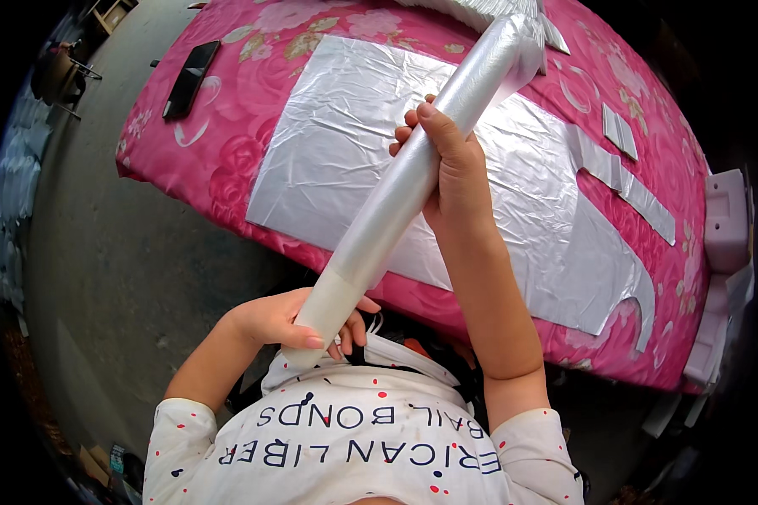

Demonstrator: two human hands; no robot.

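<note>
A long roll of translucent silvery plastic film [387,198] slants from my waist up over the table. My right hand [456,164] is wrapped round its upper middle, thumb on top. At the bare whitish lower end, my left hand [278,320] grips the roll with the thumb across it and fingers partly hidden beneath. Loose film bunches at the roll's far end. Under the roll, a large creased silver sheet [320,126] lies flat, with curved cut-outs along its right side.
A pink floral cloth [227,181] covers the table. A black phone [191,80] lies at the far left. Silver offcuts, a small piece [620,132] and a strip [648,202], lie at the right. Pale plastic boxes [727,223] stand beyond the right edge; white fringed material [480,8] lies at the back.
</note>
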